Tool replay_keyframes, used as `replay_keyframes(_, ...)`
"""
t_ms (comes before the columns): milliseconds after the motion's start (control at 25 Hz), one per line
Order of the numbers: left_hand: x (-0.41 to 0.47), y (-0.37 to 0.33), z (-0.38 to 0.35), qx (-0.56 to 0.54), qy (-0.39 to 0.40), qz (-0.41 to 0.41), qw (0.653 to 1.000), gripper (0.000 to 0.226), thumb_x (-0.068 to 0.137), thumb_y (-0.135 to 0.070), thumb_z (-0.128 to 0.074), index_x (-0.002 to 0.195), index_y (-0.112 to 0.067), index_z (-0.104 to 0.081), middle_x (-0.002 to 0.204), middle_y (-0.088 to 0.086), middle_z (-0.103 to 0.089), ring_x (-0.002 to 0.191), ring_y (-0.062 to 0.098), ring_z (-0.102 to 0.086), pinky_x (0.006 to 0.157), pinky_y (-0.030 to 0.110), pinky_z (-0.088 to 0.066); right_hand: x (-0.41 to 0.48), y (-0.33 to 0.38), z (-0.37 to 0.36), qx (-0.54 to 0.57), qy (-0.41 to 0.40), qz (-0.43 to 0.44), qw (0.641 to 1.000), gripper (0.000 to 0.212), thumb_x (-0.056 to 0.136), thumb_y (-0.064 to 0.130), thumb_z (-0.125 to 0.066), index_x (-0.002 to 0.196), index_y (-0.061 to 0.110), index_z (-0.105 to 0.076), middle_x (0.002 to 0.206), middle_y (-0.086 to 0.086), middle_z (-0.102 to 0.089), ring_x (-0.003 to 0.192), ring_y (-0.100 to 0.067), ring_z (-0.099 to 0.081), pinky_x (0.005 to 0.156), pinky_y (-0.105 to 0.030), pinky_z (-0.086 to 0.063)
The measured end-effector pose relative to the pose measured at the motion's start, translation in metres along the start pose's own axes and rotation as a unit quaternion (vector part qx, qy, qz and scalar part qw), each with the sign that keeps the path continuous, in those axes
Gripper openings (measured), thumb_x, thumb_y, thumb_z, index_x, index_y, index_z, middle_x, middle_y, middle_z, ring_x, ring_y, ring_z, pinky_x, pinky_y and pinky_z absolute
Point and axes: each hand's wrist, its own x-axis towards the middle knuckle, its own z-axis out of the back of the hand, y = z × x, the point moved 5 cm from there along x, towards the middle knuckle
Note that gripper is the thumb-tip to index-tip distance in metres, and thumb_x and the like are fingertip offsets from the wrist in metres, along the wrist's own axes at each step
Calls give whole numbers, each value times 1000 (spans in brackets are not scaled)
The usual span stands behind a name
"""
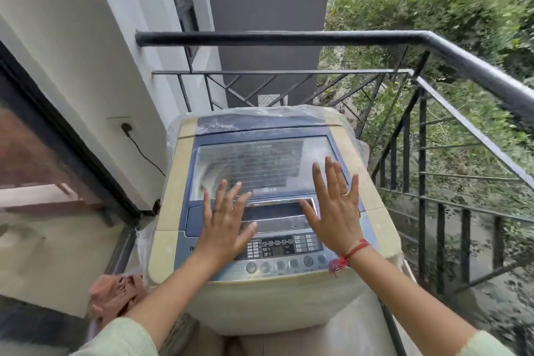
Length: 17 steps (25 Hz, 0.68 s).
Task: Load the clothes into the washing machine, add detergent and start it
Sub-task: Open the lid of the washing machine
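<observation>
Outdoors, on a narrow balcony, a top-loading washing machine is seen from above, set between the wall and the black railing. Its lid is shut; it is mostly clear and framed in blue. A thin plastic sheet is draped over the back of the cabinet.

Both hands are held out over the top of the machine, palms down, fingers straight and spread wide. Nothing is gripped in either.
- The left hand is placed over the front edge of the lid, beside the handle recess, with its heel above the control panel.
- The right hand is placed over the lid's front right corner, fingertips reaching onto the clear part.
- Whether the palms are pressed on the surface or held just above it cannot be told.
- A ring is worn on the right hand, and a red thread is tied at that wrist.
- Pale green sleeves are seen at the bottom edge.

A pinkish bundle of cloth is noted low at the left, just beside the machine's front left corner and outside it. A plug is seated in the wall to the left of the machine, its cable trailing down behind.
</observation>
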Motion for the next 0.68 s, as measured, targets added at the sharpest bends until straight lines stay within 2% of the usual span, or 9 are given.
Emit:
replay_keyframes(120, -10, 12, -16, 52, 51, -7, 997, 54, 86, -59, -35, 123, -22, -53, 149, 8, -31, 146, 24, 6, 112, 51, 4, -12, -2, -25, -42, 71, 19, 996, 68, 94, 57, -18, 150, 21, -4, 156, -5, -17, 144, -21, -15, 112, -54, -11)
replay_keyframes(240, -16, 25, -24, 61, 103, 1, 993, 64, 87, -69, -23, 107, -24, -63, 148, 10, -35, 144, 27, -1, 112, 49, 9, -23, -5, -48, -75, 147, 42, 985, 66, 90, 56, -25, 145, 19, -29, 150, -2, -35, 139, -22, -32, 110, -53, -11)
replay_keyframes(320, -14, 29, -22, 40, 113, 13, 993, 73, 84, -76, -14, 99, -24, -64, 150, 8, -33, 145, 25, 2, 112, 46, 15, -24, -4, -55, -71, 187, 62, 978, 56, 88, 56, -27, 121, 22, -57, 140, -2, -49, 131, -24, -46, 110, -54, -9)
replay_keyframes(360, -13, 29, -22, 24, 126, 22, 992, 74, 81, -78, -15, 96, -24, -62, 151, 6, -30, 145, 23, 5, 112, 45, 18, -23, -5, -57, -63, 201, 63, 975, 54, 87, 58, -26, 104, 23, -64, 135, -1, -53, 128, -24, -48, 111, -55, -10)
replay_keyframes(440, -8, 28, -20, -7, 145, 36, 989, 75, 75, -83, -18, 88, -21, -58, 151, 0, -27, 145, 20, 10, 111, 43, 21, -16, -3, -57, -45, 241, 49, 968, 62, 82, 66, -19, 87, 23, -63, 131, 0, -50, 126, -23, -46, 112, -58, -11)
replay_keyframes(560, 3, 26, -12, -39, 171, 38, 984, 81, 69, -88, -16, 77, -19, -57, 151, -3, -24, 142, 14, 19, 110, 48, 22, -1, 2, -51, -68, 323, 55, 942, 97, 62, 88, 5, 90, 23, -61, 132, 3, -39, 129, -17, -36, 114, -58, -4)
replay_keyframes(680, 13, 28, 5, -27, 184, 18, 982, 73, 66, -89, -30, 74, -20, -54, 151, -4, -22, 142, 14, 21, 109, 53, 22, 17, 4, -33, -50, 343, 54, 937, 102, 51, 93, 9, 85, 24, -58, 128, 6, -37, 124, -15, -40, 114, -58, 1)
